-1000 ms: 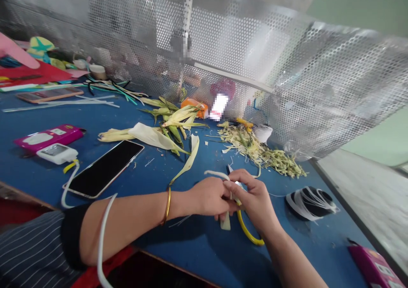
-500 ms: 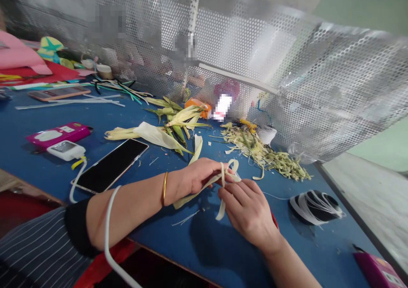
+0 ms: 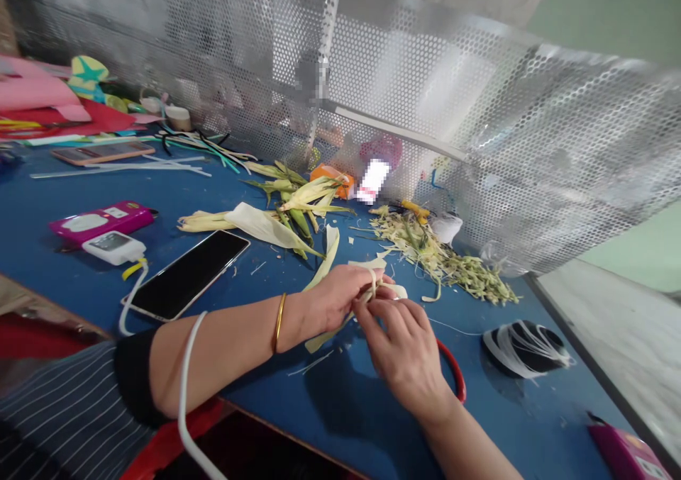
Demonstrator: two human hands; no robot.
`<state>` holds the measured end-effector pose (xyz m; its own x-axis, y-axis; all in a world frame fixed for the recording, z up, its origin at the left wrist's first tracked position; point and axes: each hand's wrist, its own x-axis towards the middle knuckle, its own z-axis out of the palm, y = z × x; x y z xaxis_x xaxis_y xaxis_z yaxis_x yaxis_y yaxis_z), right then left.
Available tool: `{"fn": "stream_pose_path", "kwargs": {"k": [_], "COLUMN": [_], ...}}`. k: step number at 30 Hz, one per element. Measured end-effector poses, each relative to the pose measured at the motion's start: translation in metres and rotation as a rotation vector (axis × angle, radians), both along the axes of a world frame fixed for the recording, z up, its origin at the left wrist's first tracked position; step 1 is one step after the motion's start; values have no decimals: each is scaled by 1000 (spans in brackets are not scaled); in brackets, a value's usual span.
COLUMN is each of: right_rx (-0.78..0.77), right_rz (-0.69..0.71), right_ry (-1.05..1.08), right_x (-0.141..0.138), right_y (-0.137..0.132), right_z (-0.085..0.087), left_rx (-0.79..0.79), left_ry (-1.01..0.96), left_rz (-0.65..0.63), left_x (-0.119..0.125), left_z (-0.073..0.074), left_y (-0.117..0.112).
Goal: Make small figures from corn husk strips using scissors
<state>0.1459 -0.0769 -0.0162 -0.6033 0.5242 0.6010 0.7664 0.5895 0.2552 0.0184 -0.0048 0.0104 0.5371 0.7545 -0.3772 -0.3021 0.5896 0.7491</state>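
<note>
My left hand (image 3: pixel 336 297), wearing a gold bangle at the wrist, is closed around pale corn husk strips (image 3: pixel 373 280) that cross and loop at its fingertips. My right hand (image 3: pixel 400 349) meets it there, its thumb and fingers pinching the same husk. One husk tail (image 3: pixel 320 340) hangs below my left hand. A longer husk piece (image 3: pixel 325 257) sticks up behind that hand. The fingers partly hide how the strips cross. A red curved handle or ring (image 3: pixel 455 370) shows from under my right hand.
Corn husks (image 3: pixel 298 214) and a heap of husk scraps (image 3: pixel 425 249) lie at the back. A spool of white thread (image 3: pixel 526 347) stands right. A black-screened phone (image 3: pixel 189 274) and a magenta pack (image 3: pixel 101 223) lie left. A white cable (image 3: pixel 187 388) crosses my left forearm. Perforated mesh (image 3: pixel 404 69) borders the table.
My right hand has moved left, closer to my left fingers. The open husk loop and the end hanging beside my right hand are drawn in, and more of the red curve shows.
</note>
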Motion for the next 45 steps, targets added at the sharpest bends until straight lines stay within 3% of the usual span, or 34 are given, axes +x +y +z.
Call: {"fn": "stream_pose_path", "kwargs": {"k": [4, 7, 9, 12, 16, 20, 26, 33, 41, 45], "right_rx": [-18, -50, -91, -335, -767, -849, -747, -675, -660, -644], "right_rz": [35, 6, -93, -256, -280, -315, -349, -376, -399, -389], "right_ry": [69, 419, 719, 1116, 1399, 1467, 1470, 1492, 1418, 1460], "right_x": [-3, 4, 12, 20, 19, 12, 11, 13, 4, 4], "right_y": [0, 1, 3, 10, 16, 16, 15, 16, 16, 16], "right_z": [-2, 1, 2, 1, -3, -4, -4, -2, -9, -12], "left_rx": [68, 138, 164, 202, 271, 314, 367, 283, 316, 301], "left_ry": [-38, 21, 65, 97, 167, 196, 251, 125, 256, 220], "left_rz": [-72, -74, -81, -127, -112, -58, -69, -121, 5, 39], "left_x": [3, 2, 1, 2, 4, 4, 2, 3, 6, 8], "left_z": [-7, -9, -9, -7, -8, -10, -7, -6, -15, -12], "left_y": [-8, -8, -8, -9, -11, -9, -7, -7, -12, -14]}}
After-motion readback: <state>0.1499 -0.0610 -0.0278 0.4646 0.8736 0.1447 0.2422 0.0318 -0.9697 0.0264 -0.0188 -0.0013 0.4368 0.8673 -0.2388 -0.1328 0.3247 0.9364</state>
